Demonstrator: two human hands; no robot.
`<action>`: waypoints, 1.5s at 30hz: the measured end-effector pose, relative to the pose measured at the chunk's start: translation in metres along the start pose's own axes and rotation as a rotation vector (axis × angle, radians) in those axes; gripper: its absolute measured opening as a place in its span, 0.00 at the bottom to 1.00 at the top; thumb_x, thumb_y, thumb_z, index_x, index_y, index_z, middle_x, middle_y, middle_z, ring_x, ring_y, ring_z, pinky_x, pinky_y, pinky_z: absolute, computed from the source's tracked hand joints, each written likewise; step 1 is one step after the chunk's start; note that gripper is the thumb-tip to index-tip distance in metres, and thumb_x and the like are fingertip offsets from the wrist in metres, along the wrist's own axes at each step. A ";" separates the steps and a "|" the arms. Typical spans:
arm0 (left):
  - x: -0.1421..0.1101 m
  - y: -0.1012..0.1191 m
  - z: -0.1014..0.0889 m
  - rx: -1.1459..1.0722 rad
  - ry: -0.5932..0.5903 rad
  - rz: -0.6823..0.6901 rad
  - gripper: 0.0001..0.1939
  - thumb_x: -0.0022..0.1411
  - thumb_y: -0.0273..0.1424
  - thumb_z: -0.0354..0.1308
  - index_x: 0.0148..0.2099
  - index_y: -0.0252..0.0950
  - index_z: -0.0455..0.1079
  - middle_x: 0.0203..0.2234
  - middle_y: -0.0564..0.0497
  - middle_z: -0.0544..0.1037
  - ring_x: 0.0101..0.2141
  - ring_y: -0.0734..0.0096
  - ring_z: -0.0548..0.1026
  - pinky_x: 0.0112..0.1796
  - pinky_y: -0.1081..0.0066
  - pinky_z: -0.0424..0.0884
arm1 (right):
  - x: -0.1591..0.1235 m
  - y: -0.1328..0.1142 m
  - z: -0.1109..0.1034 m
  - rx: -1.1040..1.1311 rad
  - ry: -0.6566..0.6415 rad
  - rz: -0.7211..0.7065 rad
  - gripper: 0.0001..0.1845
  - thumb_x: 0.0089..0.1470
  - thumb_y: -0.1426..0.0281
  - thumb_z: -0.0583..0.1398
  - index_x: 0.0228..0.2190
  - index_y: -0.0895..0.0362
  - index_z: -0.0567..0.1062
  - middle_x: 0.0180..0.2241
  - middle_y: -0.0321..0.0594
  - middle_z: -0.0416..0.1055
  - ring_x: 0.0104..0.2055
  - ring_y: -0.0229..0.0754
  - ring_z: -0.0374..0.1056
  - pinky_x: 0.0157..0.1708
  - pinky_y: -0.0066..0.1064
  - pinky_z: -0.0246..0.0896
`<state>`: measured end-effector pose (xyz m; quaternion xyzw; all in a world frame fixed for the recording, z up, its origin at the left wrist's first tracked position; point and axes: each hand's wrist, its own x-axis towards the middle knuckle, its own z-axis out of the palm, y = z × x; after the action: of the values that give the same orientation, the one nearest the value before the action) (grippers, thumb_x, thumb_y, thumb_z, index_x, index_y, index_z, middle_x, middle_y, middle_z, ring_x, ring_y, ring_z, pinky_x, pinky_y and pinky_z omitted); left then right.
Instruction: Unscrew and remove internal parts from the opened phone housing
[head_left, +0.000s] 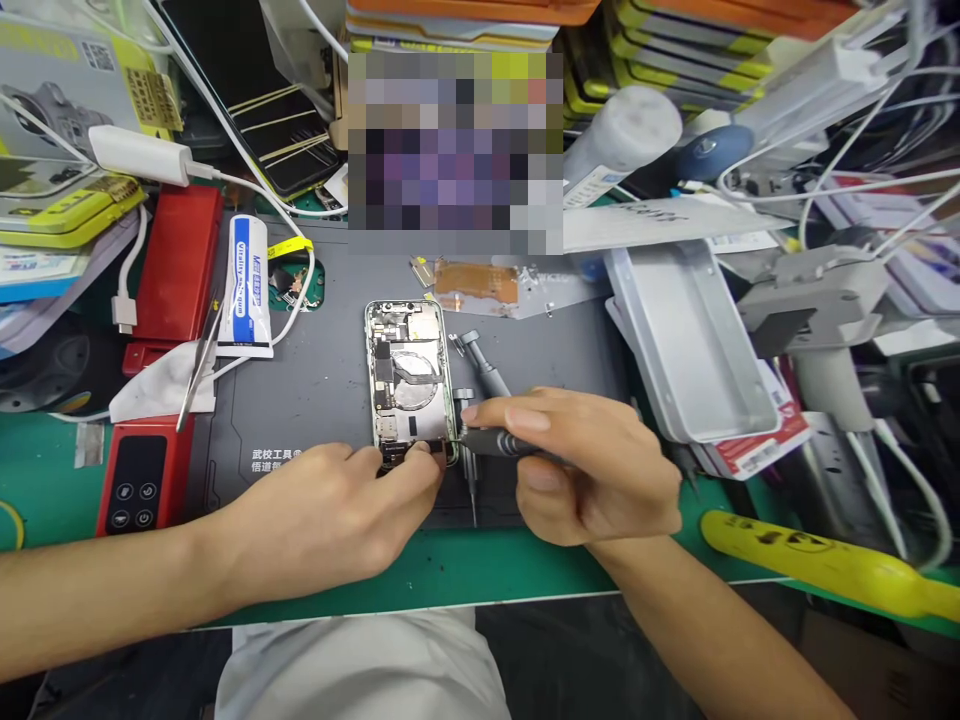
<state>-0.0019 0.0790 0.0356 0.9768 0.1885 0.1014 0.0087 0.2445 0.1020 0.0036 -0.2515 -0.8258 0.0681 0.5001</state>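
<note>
head view: a phone [412, 380] with its insides bare lies flat on a dark mat [300, 405], which covers part of the green surface [450, 560]. its long axis runs nearly from 12 to 6 o'clock, the far end leaning a touch toward 11.

the left hand [360, 505] is the nearer one: it comes in from 8 o'clock, and its thumb and fingertip are down on a dark part [394, 456] across the phone's near end. whether they pinch that part or only press on it, i cannot tell. from this hand's palm the body of the phone stretches off toward 1 o'clock.

the right hand [600, 465] comes in from 4 o'clock and grasps a dark driver [495, 442] between thumb and fingers. the phone lies toward 10 o'clock from it. the driver points at 9, nearly square across the phone's long axis, its tip at the phone's right edge near the left fingertips; contact there is too small to judge.

two grey drivers lie just beside the phone, one [486, 368] toward 3 o'clock, the other [468, 470] toward 4, partly beneath the right hand. an amber film [478, 288] lies toward 1.
</note>
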 end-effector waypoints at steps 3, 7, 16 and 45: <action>0.000 0.000 0.001 0.012 0.000 0.011 0.19 0.71 0.17 0.49 0.54 0.29 0.79 0.51 0.43 0.82 0.24 0.73 0.74 0.21 0.67 0.72 | 0.003 0.001 -0.001 -0.044 0.022 -0.071 0.25 0.71 0.69 0.55 0.65 0.59 0.73 0.26 0.39 0.80 0.25 0.42 0.77 0.19 0.33 0.73; 0.001 0.000 0.001 0.004 -0.022 0.014 0.18 0.72 0.18 0.50 0.55 0.28 0.79 0.50 0.44 0.82 0.24 0.72 0.75 0.21 0.66 0.72 | 0.004 -0.003 -0.002 -0.148 0.044 -0.106 0.22 0.74 0.64 0.53 0.60 0.57 0.78 0.30 0.41 0.81 0.30 0.44 0.79 0.25 0.36 0.77; -0.002 0.000 0.001 -0.005 -0.002 -0.001 0.20 0.71 0.18 0.50 0.58 0.28 0.78 0.48 0.45 0.83 0.22 0.72 0.72 0.20 0.64 0.70 | 0.005 -0.004 -0.001 -0.182 0.100 -0.113 0.25 0.73 0.66 0.51 0.62 0.62 0.77 0.30 0.44 0.78 0.30 0.44 0.72 0.28 0.38 0.75; -0.005 0.011 0.004 0.182 0.134 0.105 0.19 0.71 0.25 0.53 0.55 0.20 0.79 0.46 0.30 0.86 0.20 0.72 0.75 0.16 0.71 0.67 | 0.002 -0.011 0.000 -0.099 -0.043 0.045 0.32 0.61 0.77 0.66 0.65 0.51 0.71 0.30 0.34 0.84 0.25 0.39 0.77 0.21 0.29 0.73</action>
<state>-0.0022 0.0673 0.0315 0.9731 0.1454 0.1491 -0.0980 0.2403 0.0940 0.0095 -0.2931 -0.8329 0.0438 0.4674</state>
